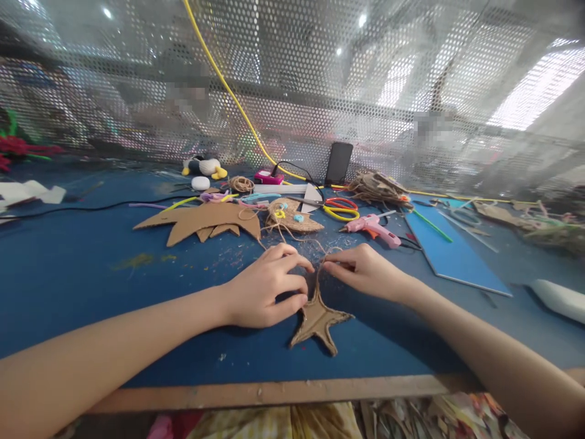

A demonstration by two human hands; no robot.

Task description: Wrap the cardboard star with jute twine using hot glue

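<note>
A cardboard star [320, 321] with twine along its edges lies flat on the blue table [82, 286] near the front edge. My left hand [267, 288] presses on the star's upper left part, fingers curled over it. My right hand [365, 270] pinches a strand of jute twine [292, 235] at the star's top point. The twine runs back toward a twine-wrapped cardboard piece [292, 216].
Behind lie brown cardboard cut-outs [201, 221], a pink glue gun [372, 227], red and yellow scissors [340, 207], a twine ball [241, 183], a black phone [339, 163] standing upright and a blue sheet [452, 253]. A perforated metal screen [292, 91] closes the far side.
</note>
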